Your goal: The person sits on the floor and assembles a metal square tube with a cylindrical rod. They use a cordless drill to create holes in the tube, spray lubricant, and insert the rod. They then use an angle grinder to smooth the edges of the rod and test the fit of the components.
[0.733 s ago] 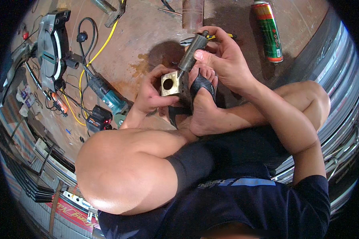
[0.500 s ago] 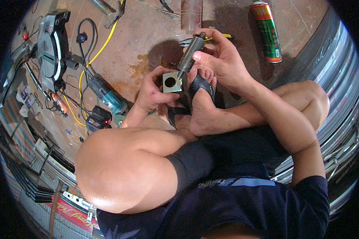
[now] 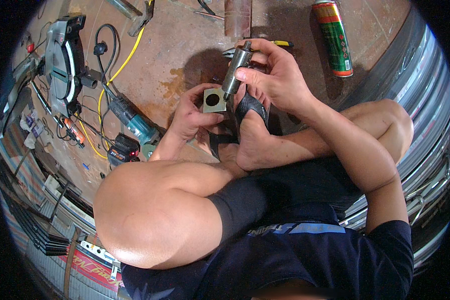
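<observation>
Rusty floor point(image 3: 185, 45), hands point(image 3: 280, 80) hiding shaft point(image 3: 235, 65)

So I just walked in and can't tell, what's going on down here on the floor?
A person squats on the floor, both hands raised over a sandalled foot. The left hand holds a square plate with a round hole; the right hand holds a metal cylinder with its lower end at the plate's edge. Power tools lie to the left.

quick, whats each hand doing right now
left hand: closed on the square metal block
right hand: closed on the metal cylinder
</observation>
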{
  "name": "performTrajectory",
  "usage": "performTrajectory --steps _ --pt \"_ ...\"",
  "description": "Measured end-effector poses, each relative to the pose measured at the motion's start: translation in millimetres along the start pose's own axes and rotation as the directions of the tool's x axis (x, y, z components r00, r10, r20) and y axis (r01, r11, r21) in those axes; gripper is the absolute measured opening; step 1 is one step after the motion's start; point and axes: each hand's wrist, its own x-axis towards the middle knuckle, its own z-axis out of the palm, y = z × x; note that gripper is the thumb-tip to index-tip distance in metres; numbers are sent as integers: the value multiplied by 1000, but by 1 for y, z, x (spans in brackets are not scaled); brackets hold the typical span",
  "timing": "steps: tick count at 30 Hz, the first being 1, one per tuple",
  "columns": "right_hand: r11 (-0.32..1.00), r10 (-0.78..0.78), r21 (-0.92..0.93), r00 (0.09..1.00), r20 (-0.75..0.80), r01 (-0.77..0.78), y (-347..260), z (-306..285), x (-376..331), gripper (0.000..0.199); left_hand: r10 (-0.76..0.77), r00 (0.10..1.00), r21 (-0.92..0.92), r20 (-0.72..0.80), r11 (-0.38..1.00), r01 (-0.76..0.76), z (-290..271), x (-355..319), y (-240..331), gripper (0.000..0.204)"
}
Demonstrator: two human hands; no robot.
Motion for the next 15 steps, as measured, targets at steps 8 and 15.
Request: performTrajectory --steps 8,15 --pt "996 -10 -87 999 -43 7 0 0 0 56 -88 990 -70 107 993 96 4 1 5 61" --pt "998 -2 -69 1000 -4 1 -1 -3 -1 53 66 986 65 152 995 -77 9 2 7 60"
